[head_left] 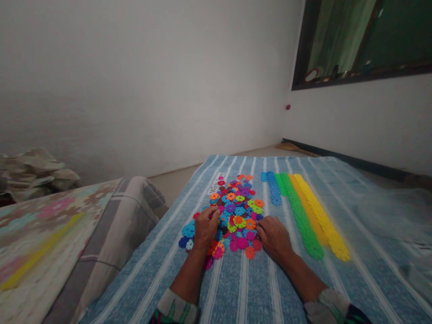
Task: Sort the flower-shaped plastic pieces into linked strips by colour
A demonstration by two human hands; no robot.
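A loose pile of flower-shaped plastic discs (pixel 239 210) in many colours lies on the blue striped cloth (pixel 229 299). Over the left side of the pile is my left hand (pixel 206 227), its thumb and fingers pressed together; whatever they may pinch is hidden. My right hand (pixel 274 235) rests at the pile's right edge with curled fingers, the tips touching or close to the discs. Further right, overlapping discs form sorted rows: a blue row (pixel 274 191), a green row (pixel 300 220), an orange-yellow row (pixel 311 213) and a yellow row (pixel 326 220).
Clear plastic bags (pixel 394 216) lie on the cloth's right side. To the left stands another surface with a floral cover (pixel 50 216) and a yellow strip (pixel 40 252) on it. A wall (pixel 151 90) rises behind, and a window (pixel 364 40) is at upper right.
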